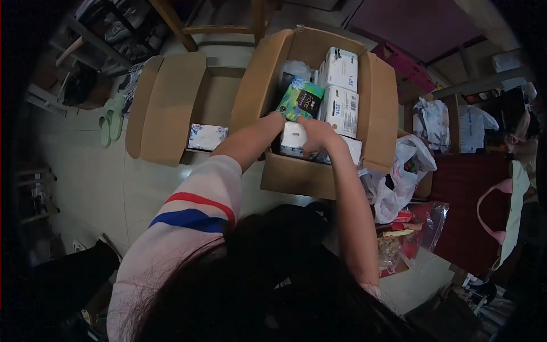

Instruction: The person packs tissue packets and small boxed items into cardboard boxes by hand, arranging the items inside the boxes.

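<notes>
A large open cardboard box (313, 176) holds several white tissue packs (342, 111) and a green patterned tissue pack (302, 100). My left hand (278, 118) reaches in at the box's left side, below the green pack; its fingers are mostly hidden. From the right, my right hand (317, 135) curves its fingers and thumb around the right side of a white tissue pack (292, 137) with a round-looking end. That pack lies between my two hands, just below the green one.
Left of the box stands a second open carton (174, 108) with a blue-patterned tissue pack (208, 137) inside. White plastic bags (399, 182) lie against the right side. Green slippers (111, 122) sit on the tiled floor; a wooden chair (219, 28) stands behind.
</notes>
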A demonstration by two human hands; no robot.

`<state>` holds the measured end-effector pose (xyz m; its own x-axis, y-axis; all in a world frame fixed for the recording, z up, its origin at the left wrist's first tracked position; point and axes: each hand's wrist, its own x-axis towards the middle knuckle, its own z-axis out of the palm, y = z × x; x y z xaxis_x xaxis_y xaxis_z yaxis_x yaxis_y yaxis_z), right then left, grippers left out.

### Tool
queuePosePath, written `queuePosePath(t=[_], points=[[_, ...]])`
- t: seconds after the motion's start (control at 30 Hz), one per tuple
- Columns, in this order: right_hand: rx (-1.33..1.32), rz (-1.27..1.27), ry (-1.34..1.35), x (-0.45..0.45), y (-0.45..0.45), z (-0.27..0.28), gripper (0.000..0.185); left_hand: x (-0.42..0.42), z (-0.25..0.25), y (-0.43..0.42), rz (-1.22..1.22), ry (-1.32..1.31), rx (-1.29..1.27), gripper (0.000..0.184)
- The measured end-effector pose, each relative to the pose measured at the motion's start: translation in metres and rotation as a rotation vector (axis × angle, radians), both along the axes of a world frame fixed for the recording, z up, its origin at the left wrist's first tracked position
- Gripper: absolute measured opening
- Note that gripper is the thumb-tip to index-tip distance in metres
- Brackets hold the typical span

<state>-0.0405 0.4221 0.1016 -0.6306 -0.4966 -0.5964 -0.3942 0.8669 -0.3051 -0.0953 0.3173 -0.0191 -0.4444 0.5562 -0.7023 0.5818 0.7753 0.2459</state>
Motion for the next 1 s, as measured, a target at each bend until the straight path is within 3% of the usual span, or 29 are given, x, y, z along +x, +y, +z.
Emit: queuePosePath(t=[0.03,0.07,0.13,0.23,0.27,0.33,0.4,0.47,0.6,0.67,0.77,0.87,0.93,0.97,1.0], points=[[0.079,0.028,-0.082,-0.004,-0.004,-0.008,0.089,-0.001,-0.001,0.000,0.003,-0.006,-0.003,0.037],[0.082,0.032,-0.084,-0.003,-0.008,-0.016,0.089,0.000,-0.002,0.000,0.005,-0.008,-0.002,0.037],[0.246,-0.048,-0.166,0.008,-0.020,-0.044,0.071,0.002,-0.008,0.000,0.003,-0.012,-0.009,0.037],[0.351,-0.090,0.125,0.034,-0.037,-0.098,0.030,0.005,-0.014,0.002,0.006,-0.019,-0.020,0.037],[0.344,-0.081,0.121,0.031,-0.038,-0.105,0.030,0.008,-0.017,0.002,0.008,-0.024,-0.025,0.037],[0.438,0.025,0.143,0.023,-0.037,-0.064,0.024,0.011,-0.024,0.002,0.004,-0.027,-0.034,0.037],[0.344,-0.066,0.099,0.021,-0.033,-0.060,0.025,0.012,-0.028,0.000,-0.004,-0.038,-0.037,0.038],[0.046,-0.082,-0.052,0.026,-0.023,-0.085,0.032,0.012,-0.031,0.000,-0.009,-0.054,-0.052,0.038],[0.126,-0.120,-0.329,0.018,-0.025,-0.123,0.038,0.016,-0.022,-0.005,-0.063,-0.076,-0.111,0.038],[0.112,-0.122,-0.299,0.015,-0.024,-0.130,0.043,0.018,-0.004,-0.006,-0.103,-0.089,-0.152,0.038],[0.095,-0.063,-0.288,0.014,-0.017,-0.111,0.047,0.035,0.077,-0.010,-0.132,-0.046,-0.117,0.039],[0.202,-0.008,-0.293,0.014,-0.019,-0.097,0.050,0.031,0.137,-0.015,-0.136,-0.124,0.158,0.033],[0.135,-0.107,-0.249,0.020,-0.018,-0.090,0.049,0.030,0.160,-0.055,0.156,-0.114,1.042,0.033],[0.070,-0.210,-0.208,0.024,-0.016,-0.087,0.048,0.033,0.180,-0.076,0.352,-0.134,1.265,0.029],[-0.034,-0.238,0.005,0.031,-0.011,-0.089,0.045,0.035,0.196,-0.097,0.553,-0.145,1.487,0.025]])
